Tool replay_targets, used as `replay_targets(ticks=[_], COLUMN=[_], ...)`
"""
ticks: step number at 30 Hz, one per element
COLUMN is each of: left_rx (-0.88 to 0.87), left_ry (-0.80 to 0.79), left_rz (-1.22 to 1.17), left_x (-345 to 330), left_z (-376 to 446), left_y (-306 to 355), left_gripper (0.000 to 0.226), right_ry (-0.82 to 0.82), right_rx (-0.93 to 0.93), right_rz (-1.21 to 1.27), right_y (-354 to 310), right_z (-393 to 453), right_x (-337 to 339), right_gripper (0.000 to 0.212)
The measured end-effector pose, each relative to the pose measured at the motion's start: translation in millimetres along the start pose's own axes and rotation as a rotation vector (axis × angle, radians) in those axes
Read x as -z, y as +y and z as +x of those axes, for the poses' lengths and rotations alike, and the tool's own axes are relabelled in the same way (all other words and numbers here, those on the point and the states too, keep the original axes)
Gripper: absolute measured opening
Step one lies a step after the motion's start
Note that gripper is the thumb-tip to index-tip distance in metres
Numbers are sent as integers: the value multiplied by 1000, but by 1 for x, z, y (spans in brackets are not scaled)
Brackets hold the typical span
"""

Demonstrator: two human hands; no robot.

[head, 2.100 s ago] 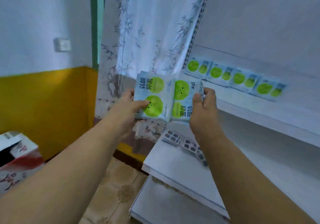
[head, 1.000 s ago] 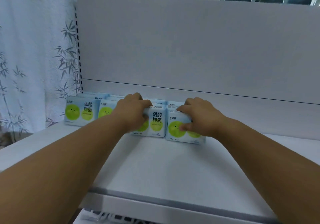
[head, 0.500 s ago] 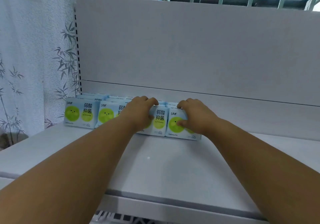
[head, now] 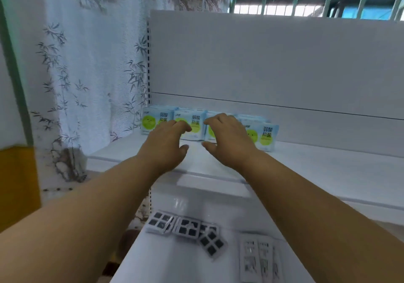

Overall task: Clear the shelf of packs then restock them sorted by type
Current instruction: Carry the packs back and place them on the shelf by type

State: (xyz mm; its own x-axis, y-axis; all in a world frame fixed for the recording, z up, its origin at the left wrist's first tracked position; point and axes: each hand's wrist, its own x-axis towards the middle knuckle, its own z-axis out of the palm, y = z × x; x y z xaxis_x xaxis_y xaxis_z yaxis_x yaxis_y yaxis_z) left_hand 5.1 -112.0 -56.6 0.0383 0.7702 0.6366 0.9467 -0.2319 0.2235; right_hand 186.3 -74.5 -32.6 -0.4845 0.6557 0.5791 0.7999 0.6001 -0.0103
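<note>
A row of light-blue packs with green circles (head: 265, 137) stands against the back panel at the left end of the upper white shelf (head: 317, 169). My left hand (head: 165, 146) and my right hand (head: 229, 142) hover side by side just in front of the row's middle. Both have loosely spread fingers and hold nothing. The hands cover parts of the middle packs. On the lower shelf (head: 175, 261) lie several flat packs with dark squares (head: 187, 228) and several white sachets (head: 259, 261).
A bamboo-print curtain (head: 87, 75) hangs left of the shelf unit. The white back panel (head: 273, 59) rises behind the packs, with window bars above it. A yellow wall (head: 17, 184) shows at the far left. The right stretch of the upper shelf carries no packs.
Both hands have let go of the packs and drawn back toward me. The view has tilted down, bringing the lower shelf into sight.
</note>
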Motion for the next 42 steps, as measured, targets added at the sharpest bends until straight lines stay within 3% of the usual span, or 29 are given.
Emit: replay_targets(ticks=[7, 13, 18, 24, 29, 36, 42], left_rx=[175, 528, 854, 1253, 1475, 1637, 1723], left_ry=[9, -1, 19, -69, -140, -218, -239], left_rz=[134, 352, 434, 458, 329, 130, 27], left_x=[109, 185, 199, 148, 75, -65, -175], left_z=[-159, -310, -434, -568, -682, -869, -1011], left_y=[-83, -164, -204, -222, -233, -261, -285], left_gripper=[40, 38, 37, 34, 36, 34, 35], right_ry=[-9, -142, -297, -667, -970, -1263, -1404], right_rx=[210, 411, 614, 781, 782, 680, 594], right_rz=[329, 547, 677, 813, 790, 670, 613], right_y=[-203, -355, -458, -537, -560, -578, -598], right_z=[-29, -59, -98, -188, -292, -461, -597], right_x=[-29, -78, -150, -264, -360, -517, -641], right_gripper=[51, 49, 48, 50, 50, 48, 46])
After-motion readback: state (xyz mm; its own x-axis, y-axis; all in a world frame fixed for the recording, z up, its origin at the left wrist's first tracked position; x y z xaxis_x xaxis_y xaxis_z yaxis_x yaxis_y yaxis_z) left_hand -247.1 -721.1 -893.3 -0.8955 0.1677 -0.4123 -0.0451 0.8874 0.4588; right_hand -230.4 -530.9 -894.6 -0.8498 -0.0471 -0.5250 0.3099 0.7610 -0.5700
